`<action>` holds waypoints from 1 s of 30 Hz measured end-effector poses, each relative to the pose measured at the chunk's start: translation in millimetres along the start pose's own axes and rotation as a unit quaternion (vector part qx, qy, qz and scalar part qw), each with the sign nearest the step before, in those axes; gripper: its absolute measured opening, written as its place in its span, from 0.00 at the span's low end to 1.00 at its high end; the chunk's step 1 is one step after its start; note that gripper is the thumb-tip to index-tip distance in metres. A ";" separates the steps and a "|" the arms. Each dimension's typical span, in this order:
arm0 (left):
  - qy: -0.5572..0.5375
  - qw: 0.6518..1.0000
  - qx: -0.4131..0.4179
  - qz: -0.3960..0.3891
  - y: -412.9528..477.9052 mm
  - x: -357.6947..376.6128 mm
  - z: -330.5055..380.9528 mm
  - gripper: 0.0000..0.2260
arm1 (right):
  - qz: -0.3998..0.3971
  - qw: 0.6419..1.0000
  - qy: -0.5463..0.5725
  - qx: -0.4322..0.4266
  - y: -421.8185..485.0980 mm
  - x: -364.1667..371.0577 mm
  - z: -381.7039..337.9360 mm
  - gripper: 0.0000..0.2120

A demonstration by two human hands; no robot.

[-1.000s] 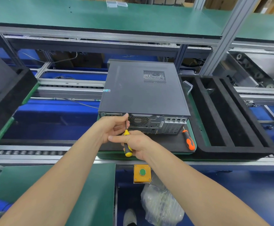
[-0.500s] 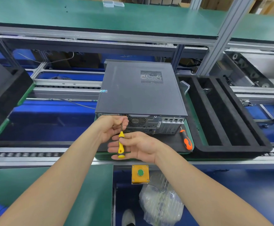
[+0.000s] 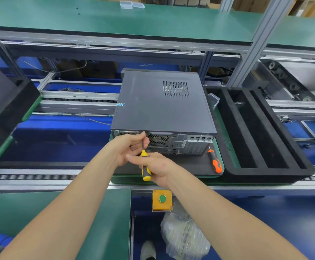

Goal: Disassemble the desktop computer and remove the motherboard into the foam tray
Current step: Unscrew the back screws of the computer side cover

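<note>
While R hand point(image 3: 157, 165) grips yellow screwdriver point(image 3: 146, 172), L hand point(image 3: 127, 147) pinches its shaft.

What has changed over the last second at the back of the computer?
The right hand opened its fingers along the handle of the yellow screwdriver, then closed round it again, likely a regrip between turns. The left hand kept pinching the shaft at the rear of the computer. The orange screwdriver and foam tray stayed put.

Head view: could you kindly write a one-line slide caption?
The left hand guides and the right hand grips the yellow screwdriver at the desktop computer's rear.
</note>
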State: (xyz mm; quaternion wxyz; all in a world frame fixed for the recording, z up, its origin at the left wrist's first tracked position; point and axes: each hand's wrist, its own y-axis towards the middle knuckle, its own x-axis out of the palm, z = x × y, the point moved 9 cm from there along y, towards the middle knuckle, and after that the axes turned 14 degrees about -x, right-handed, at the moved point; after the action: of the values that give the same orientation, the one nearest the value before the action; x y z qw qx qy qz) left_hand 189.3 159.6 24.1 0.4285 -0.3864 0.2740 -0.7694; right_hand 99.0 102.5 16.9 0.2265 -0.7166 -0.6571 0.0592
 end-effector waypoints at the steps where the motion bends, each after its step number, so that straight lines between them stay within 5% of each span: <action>1: 0.006 1.000 0.007 0.010 -0.4 0.6 0.4 0.07 | 0.006 1.000 0.003 0.009 0.6 -0.6 2.4 0.14; 11: -0.038 0.999 0.008 0.030 2.2 5.2 -0.6 0.08 | -0.123 0.956 0.264 0.042 -12.4 11.4 -5.0 0.20; 22: -0.124 0.991 -0.021 -0.048 -0.1 6.2 -0.3 0.09 | -0.067 0.988 0.130 -0.046 -3.8 -1.8 -11.7 0.13; 30: -0.121 0.992 -0.027 -0.028 6.3 7.2 -5.4 0.09 | -0.019 0.996 0.072 -0.046 5.7 -2.4 -8.5 0.13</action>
State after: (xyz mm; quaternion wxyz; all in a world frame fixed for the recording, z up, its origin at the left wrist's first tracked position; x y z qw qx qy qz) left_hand 185.2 150.7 19.0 0.4260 -0.4959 0.2299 -0.7209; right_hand 107.1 97.9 21.7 0.2416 -0.7158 -0.6546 -0.0273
